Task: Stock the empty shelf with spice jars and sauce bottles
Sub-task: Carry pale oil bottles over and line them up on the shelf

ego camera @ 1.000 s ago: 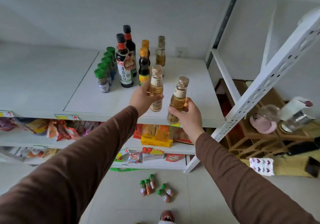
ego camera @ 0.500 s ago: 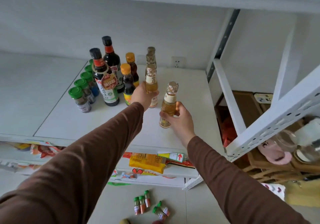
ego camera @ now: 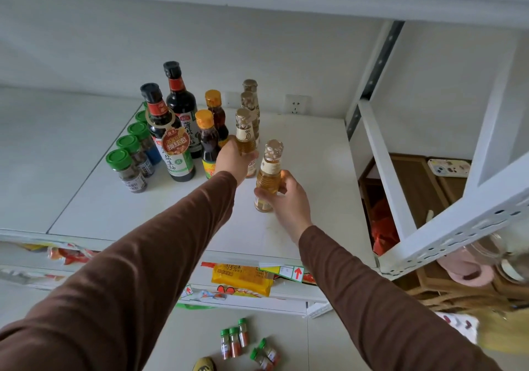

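So a second ago both golden bottles were up in the air near the front lip of the shelf (ego camera: 300, 147), and now they've come in deeper and lower. The left hand (ego camera: 233, 160) has its fingers wrapped round the left golden bottle (ego camera: 245, 138) and has tucked it in right behind the two matching ones already standing at the back (ego camera: 249, 95), just beside the small orange-capped sauce bottle (ego camera: 207, 144). Can't tell if its base is actually down yet, the hand covers it

The right hand (ego camera: 286, 198) is clamped on the other golden bottle (ego camera: 269, 174), thumb and fingers round the lower body, bottle a bit tilted, base looks at or just above the shelf board, in front and to the right of the first one

Means the oil row is getting two more, so that column looks nearly sorted. The big soy sauce bottles (ego camera: 171, 138) and the green-lid spice jars (ego camera: 126, 170) are already lined up on the left. There's more to go though, a bunch of red spice jars (ego camera: 234, 342) lying on the floor below
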### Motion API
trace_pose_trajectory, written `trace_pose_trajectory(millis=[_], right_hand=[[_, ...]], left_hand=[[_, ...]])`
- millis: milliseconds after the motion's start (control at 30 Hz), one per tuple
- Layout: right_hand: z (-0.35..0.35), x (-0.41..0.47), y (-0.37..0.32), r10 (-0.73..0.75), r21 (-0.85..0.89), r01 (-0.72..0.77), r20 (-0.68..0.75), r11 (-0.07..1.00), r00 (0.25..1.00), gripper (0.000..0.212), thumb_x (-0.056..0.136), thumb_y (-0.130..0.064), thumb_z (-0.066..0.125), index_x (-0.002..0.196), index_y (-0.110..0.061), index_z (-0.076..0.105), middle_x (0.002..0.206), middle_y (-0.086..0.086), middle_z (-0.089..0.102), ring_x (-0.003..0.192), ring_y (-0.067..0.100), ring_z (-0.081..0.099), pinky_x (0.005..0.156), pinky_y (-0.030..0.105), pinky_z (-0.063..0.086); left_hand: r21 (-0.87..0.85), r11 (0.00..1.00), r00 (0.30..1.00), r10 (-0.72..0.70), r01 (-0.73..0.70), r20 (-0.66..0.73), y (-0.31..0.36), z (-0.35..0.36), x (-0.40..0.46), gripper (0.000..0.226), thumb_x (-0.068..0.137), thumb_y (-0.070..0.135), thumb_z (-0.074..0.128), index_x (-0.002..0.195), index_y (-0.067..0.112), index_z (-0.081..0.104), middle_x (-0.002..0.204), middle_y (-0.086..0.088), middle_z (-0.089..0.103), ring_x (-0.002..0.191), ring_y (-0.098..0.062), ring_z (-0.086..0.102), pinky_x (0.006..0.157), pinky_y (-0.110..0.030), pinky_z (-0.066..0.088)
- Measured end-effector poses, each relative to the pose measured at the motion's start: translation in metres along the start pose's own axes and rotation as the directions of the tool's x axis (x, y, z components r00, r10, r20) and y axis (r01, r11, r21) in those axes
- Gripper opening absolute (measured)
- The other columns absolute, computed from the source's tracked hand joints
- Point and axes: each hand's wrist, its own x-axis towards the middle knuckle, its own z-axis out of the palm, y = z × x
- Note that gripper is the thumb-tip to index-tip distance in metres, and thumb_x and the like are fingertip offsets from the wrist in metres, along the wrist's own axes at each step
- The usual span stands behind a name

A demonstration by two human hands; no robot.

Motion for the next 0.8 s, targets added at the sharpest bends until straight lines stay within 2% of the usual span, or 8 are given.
trace_pose_trajectory(millis=[200, 333, 433, 500, 567, 633, 733, 800], right_hand=[[0.006, 0.003, -0.001, -0.005, -0.006, 0.005, 0.004, 1.000, 1.000, 0.042, 0.078, -0.040, 0.082, 0.113, -0.028, 0.062, 0.107, -0.011, 0.072, 0.101, 0.010, 0.067, 0.093, 0.039, 0.056], [0.008, 0.006, -0.002, -0.005, -0.035, 0.005, 0.000, 0.999, 1.000, 0.041, 0.078, -0.039, 0.082, 0.112, -0.027, 0.062, 0.107, -0.010, 0.073, 0.100, 0.012, 0.067, 0.091, 0.037, 0.055], [0.013, 0.008, -0.004, -0.003, -0.056, 0.003, -0.002, 0.998, 1.000, 0.042, 0.077, -0.039, 0.082, 0.111, -0.027, 0.063, 0.105, -0.010, 0.073, 0.098, 0.012, 0.068, 0.088, 0.034, 0.055], [0.017, 0.009, -0.006, -0.005, -0.068, 0.005, -0.004, 0.998, 1.000, 0.041, 0.077, -0.038, 0.083, 0.111, -0.028, 0.063, 0.101, -0.012, 0.073, 0.088, 0.004, 0.067, 0.078, 0.025, 0.053], [0.020, 0.011, -0.009, -0.018, -0.082, 0.017, -0.011, 0.996, 1.000, 0.040, 0.077, -0.036, 0.083, 0.110, -0.027, 0.063, 0.095, -0.014, 0.072, 0.076, -0.007, 0.064, 0.069, 0.018, 0.050], [0.027, 0.013, -0.012, -0.028, -0.097, 0.026, -0.019, 0.995, 0.999, 0.041, 0.077, -0.036, 0.083, 0.111, -0.026, 0.063, 0.093, -0.014, 0.071, 0.075, -0.004, 0.065, 0.072, 0.023, 0.054], [0.042, 0.021, -0.015, -0.042, -0.125, 0.037, -0.040, 0.992, 0.998, 0.047, 0.074, -0.046, 0.081, 0.111, -0.026, 0.060, 0.100, -0.010, 0.072, 0.088, 0.012, 0.069, 0.084, 0.035, 0.057], [0.051, 0.024, -0.017, -0.054, -0.145, 0.047, -0.049, 0.988, 0.997, 0.050, 0.074, -0.050, 0.080, 0.111, -0.025, 0.059, 0.105, -0.008, 0.072, 0.095, 0.016, 0.068, 0.086, 0.038, 0.056]], left_hand=[[0.012, 1.000, 1.000, 0.011, -0.011, 0.006, 0.000, 0.003, 0.006, 0.038, 0.091, 0.025, 0.067, 0.121, 0.009, 0.050, 0.116, -0.011, 0.066, 0.104, -0.030, 0.063, 0.082, -0.031, 0.045], [0.006, 1.000, 0.999, 0.026, -0.026, 0.028, -0.001, -0.002, 0.003, 0.040, 0.090, 0.025, 0.068, 0.122, 0.009, 0.050, 0.109, -0.007, 0.065, 0.094, -0.023, 0.060, 0.082, -0.032, 0.046], [0.043, 0.998, 0.994, 0.042, -0.046, 0.100, -0.014, -0.008, -0.005, 0.048, 0.086, 0.019, 0.072, 0.129, 0.014, 0.051, 0.118, -0.006, 0.067, 0.109, -0.027, 0.063, 0.094, -0.039, 0.051], [0.069, 0.997, 0.987, 0.031, -0.042, 0.160, -0.026, -0.016, -0.015, 0.060, 0.088, 0.013, 0.069, 0.142, 0.012, 0.042, 0.136, -0.011, 0.059, 0.125, -0.030, 0.056, 0.105, -0.044, 0.047], [0.108, 0.993, 0.979, 0.032, -0.054, 0.199, -0.034, -0.026, -0.029, 0.062, 0.092, 0.007, 0.063, 0.149, 0.010, 0.037, 0.146, -0.012, 0.052, 0.134, -0.028, 0.050, 0.111, -0.041, 0.041], [0.117, 0.992, 0.973, 0.023, -0.051, 0.229, -0.043, -0.038, -0.044, 0.061, 0.094, 0.004, 0.059, 0.150, 0.011, 0.038, 0.149, -0.009, 0.049, 0.136, -0.025, 0.048, 0.114, -0.038, 0.039], [0.127, 0.991, 0.971, 0.006, -0.037, 0.239, -0.058, -0.054, -0.061, 0.056, 0.094, 0.003, 0.060, 0.147, 0.014, 0.044, 0.146, -0.007, 0.052, 0.133, -0.024, 0.052, 0.112, -0.037, 0.040], [0.129, 0.991, 0.974, -0.002, -0.028, 0.226, -0.065, -0.063, -0.068, 0.053, 0.093, 0.003, 0.061, 0.143, 0.015, 0.049, 0.143, -0.006, 0.055, 0.131, -0.023, 0.054, 0.111, -0.036, 0.042]])
